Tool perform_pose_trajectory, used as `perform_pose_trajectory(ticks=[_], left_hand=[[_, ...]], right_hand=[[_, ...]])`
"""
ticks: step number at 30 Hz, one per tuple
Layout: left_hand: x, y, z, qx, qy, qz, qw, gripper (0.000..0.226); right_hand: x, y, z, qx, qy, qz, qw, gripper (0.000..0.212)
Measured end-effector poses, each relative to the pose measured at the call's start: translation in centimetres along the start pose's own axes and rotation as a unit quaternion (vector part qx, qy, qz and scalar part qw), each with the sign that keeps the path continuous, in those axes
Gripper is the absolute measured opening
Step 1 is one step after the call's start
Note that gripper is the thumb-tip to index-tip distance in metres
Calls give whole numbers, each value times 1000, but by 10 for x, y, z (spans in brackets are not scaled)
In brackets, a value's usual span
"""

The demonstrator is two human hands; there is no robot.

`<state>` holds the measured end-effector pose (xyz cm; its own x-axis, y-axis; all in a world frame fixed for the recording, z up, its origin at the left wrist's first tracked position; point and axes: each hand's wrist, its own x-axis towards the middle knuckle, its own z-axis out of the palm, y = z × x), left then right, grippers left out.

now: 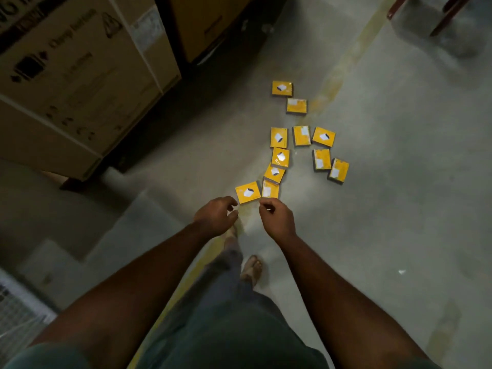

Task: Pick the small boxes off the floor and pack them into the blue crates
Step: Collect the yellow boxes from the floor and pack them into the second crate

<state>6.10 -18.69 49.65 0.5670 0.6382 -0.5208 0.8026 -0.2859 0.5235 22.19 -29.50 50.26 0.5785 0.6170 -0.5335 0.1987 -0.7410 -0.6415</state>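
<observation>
Altogether eleven small yellow boxes (279, 137) lie flat on the grey concrete floor (386, 222), scattered through the middle of the frame. Two sit apart toward the upper centre, one (282, 88) just above the other (296, 105). Below them three lie in a loose row, and under that row a chain of boxes runs down and to the left, some overlapping at their edges, ending in the nearest box (247, 192) with a white mark on its face and a neighbour (270, 189) touching its right side. Two more (338, 170) lie side by side at centre right. Both hands reach down just below the nearest boxes: the left hand (216, 214) has loosely curled fingers and holds nothing, its fingertips close to the lower edge of the nearest box; the right hand (277, 217) is likewise loosely curled and empty, its fingertips at the lower edge of the neighbouring box. A faded yellow line (343, 65) crosses the floor diagonally. Large cardboard cartons (80, 75) fill the upper left, and a wire mesh panel (16, 312) shows at the lower left edge.
</observation>
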Motion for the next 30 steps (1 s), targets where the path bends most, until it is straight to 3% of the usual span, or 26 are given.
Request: perform_pose_trajectory(ticks=[7, 9, 12, 18, 21, 24, 26, 30], left_hand=[[148, -35, 60, -9, -58, -68, 996, 30], [197, -51, 90, -8, -60, -93, 994, 31], [264, -77, 150, -22, -70, -117, 990, 30], [381, -148, 294, -48, -47, -123, 990, 30], [426, -181, 350, -17, -56, -138, 989, 50], [462, -208, 399, 116, -88, -104, 984, 106], [479, -224, 422, 197, -88, -82, 973, 129], [488, -241, 441, 249, -11, -61, 966, 120]], right_hand=[[145, 39, 37, -3, 31, 153, 988, 20], [197, 64, 56, 2, 8, 192, 981, 21], [271, 115, 92, -14, -40, 226, 973, 21], [409, 246, 177, -52, -59, 269, 960, 21], [459, 307, 217, -56, 1, 280, 958, 53], [495, 342, 244, -79, 67, 298, 949, 94], [512, 354, 258, -88, 73, 293, 949, 110], [522, 367, 283, -147, 81, 281, 945, 119]])
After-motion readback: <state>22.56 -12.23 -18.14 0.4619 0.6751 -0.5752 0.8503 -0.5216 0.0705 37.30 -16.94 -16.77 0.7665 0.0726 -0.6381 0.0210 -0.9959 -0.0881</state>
